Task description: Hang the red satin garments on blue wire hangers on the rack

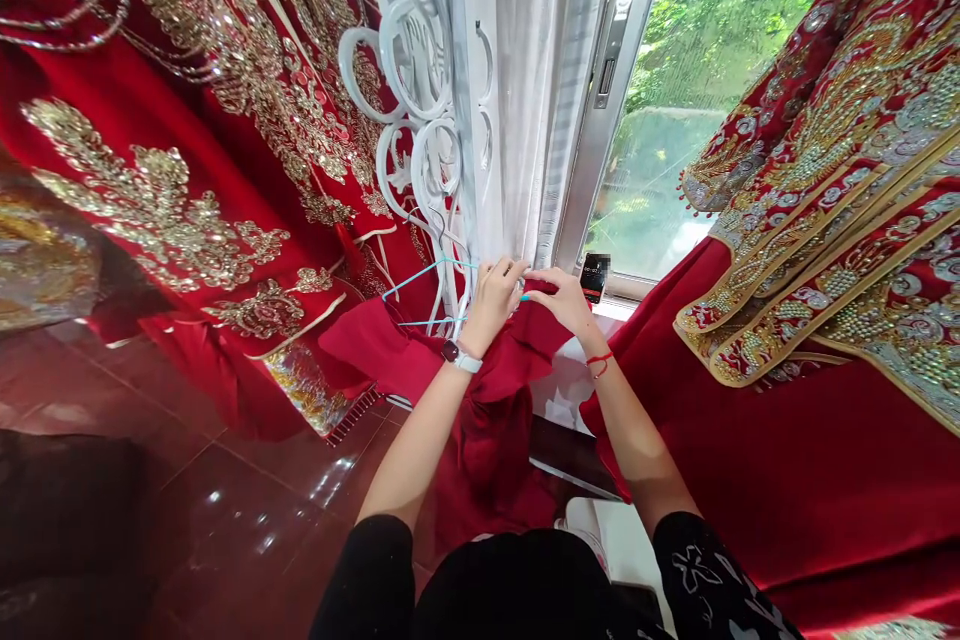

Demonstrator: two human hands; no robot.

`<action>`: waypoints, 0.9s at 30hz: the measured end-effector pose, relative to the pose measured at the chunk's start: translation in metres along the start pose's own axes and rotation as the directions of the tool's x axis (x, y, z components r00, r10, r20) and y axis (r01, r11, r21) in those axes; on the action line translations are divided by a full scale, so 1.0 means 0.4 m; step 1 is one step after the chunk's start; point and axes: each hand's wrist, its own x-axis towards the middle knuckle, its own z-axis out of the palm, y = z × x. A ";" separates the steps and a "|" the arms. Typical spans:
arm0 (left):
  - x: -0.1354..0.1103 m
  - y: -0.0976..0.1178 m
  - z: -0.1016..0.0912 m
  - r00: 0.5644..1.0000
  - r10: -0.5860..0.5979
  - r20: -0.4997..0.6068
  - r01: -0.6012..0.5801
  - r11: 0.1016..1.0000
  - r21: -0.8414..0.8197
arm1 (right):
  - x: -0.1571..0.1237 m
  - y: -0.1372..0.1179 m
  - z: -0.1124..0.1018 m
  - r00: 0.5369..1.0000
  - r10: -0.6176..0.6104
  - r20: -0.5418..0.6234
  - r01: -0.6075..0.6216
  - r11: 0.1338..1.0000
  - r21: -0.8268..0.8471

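Note:
A plain red garment (495,390) hangs in front of me, its upper part partly over a thin light-blue hanger (412,278). My left hand (495,298), with a watch (451,351) at its wrist, is closed at the garment's top edge beside the hanger. Close by on the right, my right hand (561,298) pinches at the same edge, its thumb and forefinger reaching toward the left fingers. A bit of light blue shows at the right thumb tip. My fingers hide exactly how cloth and hanger meet.
A white scrollwork metal stand (420,110) and white curtain (517,80) rise behind my hands. Red gowns with gold beading (165,190) hang left; a beaded red jacket (817,210) hangs right. A phone (593,276) leans by the window (652,140). The floor (247,490) is glossy red tile.

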 end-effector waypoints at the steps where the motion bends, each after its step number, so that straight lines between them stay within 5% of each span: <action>1: -0.018 -0.005 0.000 0.999 0.037 0.001 -0.037 0.999 -0.030 | 0.003 0.001 0.007 0.999 0.017 -0.033 -0.017 1.000 -0.016; 4: -0.107 -0.010 0.024 0.994 -0.010 -0.109 -0.007 0.987 -0.159 | 0.009 -0.002 0.027 0.995 0.049 -0.084 -0.050 0.999 -0.004; 6: -0.174 -0.003 0.059 0.956 -0.217 -0.196 0.154 0.944 -0.293 | 0.010 -0.009 0.034 0.996 0.044 -0.073 -0.043 0.999 0.023; 12: -0.235 0.010 0.172 0.876 -0.480 0.041 0.384 0.645 -0.661 | -0.013 -0.029 0.043 0.997 -0.031 -0.070 0.032 0.999 0.004; 17: -0.214 0.016 0.194 0.889 -0.449 0.084 0.384 0.633 -0.672 | -0.088 -0.031 0.070 0.951 -0.046 -0.307 0.014 0.994 -0.105; 21: -0.258 0.037 0.124 0.921 -0.386 -0.055 0.279 0.751 -0.598 | -0.136 -0.037 0.085 0.934 -0.034 -0.356 -0.036 0.982 -0.187; 23: -0.293 0.027 0.048 0.894 -0.401 -0.200 0.245 0.811 -0.531 | -0.142 -0.044 0.084 0.941 -0.037 -0.336 -0.035 0.978 -0.207; 25: -0.324 -0.008 -0.041 0.788 -0.469 -0.398 0.304 0.859 -0.411 | -0.138 -0.052 0.083 0.938 -0.027 -0.347 -0.063 0.967 -0.247; 27: -0.343 -0.064 -0.121 0.634 -0.499 -0.590 0.432 0.862 -0.265 | -0.127 -0.058 0.091 0.929 0.006 -0.370 -0.132 0.939 -0.318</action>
